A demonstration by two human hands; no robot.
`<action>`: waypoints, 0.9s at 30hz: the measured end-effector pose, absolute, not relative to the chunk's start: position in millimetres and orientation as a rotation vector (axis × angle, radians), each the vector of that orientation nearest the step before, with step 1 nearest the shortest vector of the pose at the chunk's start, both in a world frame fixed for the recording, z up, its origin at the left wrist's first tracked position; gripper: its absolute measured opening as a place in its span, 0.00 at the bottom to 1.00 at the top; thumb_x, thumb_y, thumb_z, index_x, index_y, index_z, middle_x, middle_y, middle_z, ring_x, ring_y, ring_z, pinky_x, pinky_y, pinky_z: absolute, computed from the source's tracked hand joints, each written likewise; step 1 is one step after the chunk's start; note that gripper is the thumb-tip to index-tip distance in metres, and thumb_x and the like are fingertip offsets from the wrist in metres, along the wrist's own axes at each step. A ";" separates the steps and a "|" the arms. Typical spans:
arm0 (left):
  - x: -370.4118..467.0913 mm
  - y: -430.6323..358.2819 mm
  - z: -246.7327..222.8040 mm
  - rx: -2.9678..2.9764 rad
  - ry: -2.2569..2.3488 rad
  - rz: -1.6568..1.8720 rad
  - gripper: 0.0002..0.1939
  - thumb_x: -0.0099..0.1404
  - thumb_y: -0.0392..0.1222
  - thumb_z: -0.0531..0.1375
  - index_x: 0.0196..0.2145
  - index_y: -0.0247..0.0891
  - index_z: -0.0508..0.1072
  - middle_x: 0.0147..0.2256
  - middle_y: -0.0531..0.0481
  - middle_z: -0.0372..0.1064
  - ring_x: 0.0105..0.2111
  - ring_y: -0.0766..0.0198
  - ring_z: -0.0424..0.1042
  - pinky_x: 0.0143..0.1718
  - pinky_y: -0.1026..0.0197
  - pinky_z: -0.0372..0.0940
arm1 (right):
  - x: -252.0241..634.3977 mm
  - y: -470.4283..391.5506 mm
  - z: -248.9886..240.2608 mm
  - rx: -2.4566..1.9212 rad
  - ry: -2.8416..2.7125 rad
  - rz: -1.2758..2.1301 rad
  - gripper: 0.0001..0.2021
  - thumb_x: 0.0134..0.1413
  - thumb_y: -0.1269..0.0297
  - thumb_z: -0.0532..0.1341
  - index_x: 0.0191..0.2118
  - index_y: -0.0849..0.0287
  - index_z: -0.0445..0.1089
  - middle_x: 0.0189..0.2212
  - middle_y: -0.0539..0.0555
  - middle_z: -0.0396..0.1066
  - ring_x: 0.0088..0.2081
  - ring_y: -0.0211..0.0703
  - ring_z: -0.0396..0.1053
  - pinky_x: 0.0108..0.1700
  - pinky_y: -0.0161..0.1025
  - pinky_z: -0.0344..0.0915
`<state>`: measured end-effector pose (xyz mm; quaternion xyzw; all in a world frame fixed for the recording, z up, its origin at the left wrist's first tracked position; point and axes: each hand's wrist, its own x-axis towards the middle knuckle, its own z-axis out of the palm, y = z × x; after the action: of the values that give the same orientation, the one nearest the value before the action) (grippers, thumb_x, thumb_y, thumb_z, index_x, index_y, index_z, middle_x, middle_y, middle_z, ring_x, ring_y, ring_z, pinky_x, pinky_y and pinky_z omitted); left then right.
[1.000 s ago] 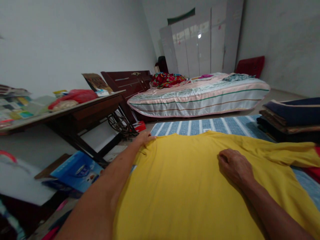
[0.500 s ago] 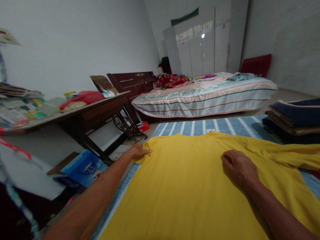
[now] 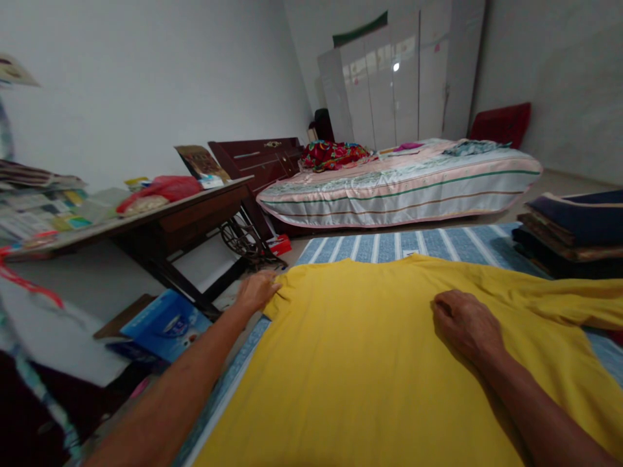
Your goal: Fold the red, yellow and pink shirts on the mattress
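Observation:
A yellow shirt lies spread on a blue mattress with white stripes, its neckline at the far side. At the shirt's left sleeve, my left hand is closed on the fabric, which creases beside the fingers. My right hand rests as a loose fist on the shirt's upper right part. The cloth around this fist is mostly smooth, and I see nothing in it. The right sleeve stretches off toward the right edge of the view.
Folded dark clothes are stacked at the mattress's right. A table on an iron treadle frame stands left, above a blue box. Beyond are a bed and a pale wardrobe.
My left hand has shifted slightly left and up at the sleeve, its fingers now wrapped over the cloth, and the sleeve is more bunched. My right hand has stayed in place.

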<state>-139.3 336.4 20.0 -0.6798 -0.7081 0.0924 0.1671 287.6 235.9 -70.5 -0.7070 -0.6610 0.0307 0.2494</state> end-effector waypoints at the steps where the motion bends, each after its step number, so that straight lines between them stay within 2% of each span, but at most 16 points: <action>1: -141.3 334.5 20.2 -1.924 -1.967 0.276 0.15 0.65 0.47 0.51 0.46 0.39 0.69 0.47 0.44 0.70 0.45 0.57 0.71 0.40 0.62 0.62 | 287.2 235.6 -70.4 -1.925 -1.802 0.084 0.10 0.56 0.65 0.53 0.31 0.57 0.71 0.31 0.54 0.71 0.35 0.45 0.65 0.32 0.38 0.51; 6: -143.4 326.7 11.6 -1.935 -1.887 0.452 0.17 0.70 0.44 0.42 0.45 0.38 0.67 0.45 0.41 0.68 0.40 0.55 0.72 0.37 0.57 0.64 | 286.6 235.3 -71.6 -1.922 -1.785 0.090 0.10 0.56 0.66 0.53 0.30 0.56 0.71 0.30 0.54 0.71 0.34 0.45 0.65 0.32 0.38 0.51; 13: -141.3 321.7 9.9 -1.926 -1.882 0.489 0.17 0.68 0.37 0.42 0.45 0.37 0.68 0.45 0.40 0.67 0.41 0.54 0.71 0.37 0.56 0.64 | 287.9 235.7 -73.3 -1.920 -1.767 0.106 0.09 0.55 0.66 0.54 0.30 0.56 0.71 0.30 0.53 0.71 0.34 0.45 0.64 0.31 0.38 0.50; 17: -127.2 314.8 17.5 -1.961 -1.739 0.293 0.17 0.66 0.36 0.45 0.46 0.38 0.69 0.50 0.38 0.65 0.50 0.50 0.65 0.46 0.52 0.62 | 287.4 236.6 -72.0 -1.916 -1.763 0.080 0.09 0.55 0.66 0.54 0.29 0.57 0.70 0.29 0.53 0.71 0.34 0.44 0.64 0.32 0.38 0.49; 21: -104.4 300.9 5.3 -2.214 -1.696 0.116 0.20 0.65 0.45 0.48 0.52 0.40 0.67 0.58 0.43 0.60 0.58 0.54 0.58 0.59 0.55 0.53 | 285.3 237.8 -68.3 -1.891 -1.767 0.075 0.09 0.55 0.68 0.53 0.29 0.58 0.70 0.30 0.53 0.71 0.34 0.43 0.64 0.34 0.38 0.50; 24: -103.4 291.2 -12.6 -2.392 -1.754 0.161 0.26 0.66 0.51 0.44 0.57 0.42 0.64 0.60 0.47 0.58 0.60 0.59 0.56 0.62 0.59 0.48 | 284.4 238.5 -65.3 -1.880 -1.742 0.076 0.09 0.55 0.70 0.54 0.29 0.58 0.70 0.31 0.53 0.71 0.35 0.42 0.64 0.35 0.38 0.50; 27: -116.5 290.0 -20.5 -2.423 -1.811 0.195 0.27 0.66 0.50 0.42 0.60 0.42 0.60 0.63 0.50 0.53 0.62 0.61 0.54 0.61 0.58 0.50 | 284.0 238.8 -63.1 -1.870 -1.715 0.101 0.08 0.54 0.71 0.54 0.29 0.58 0.70 0.31 0.54 0.71 0.36 0.41 0.64 0.35 0.37 0.49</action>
<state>-116.5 290.0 -20.5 -0.7981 -0.5965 0.0642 0.0554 284.0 238.8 -63.1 -0.7034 -0.6448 0.0379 0.2966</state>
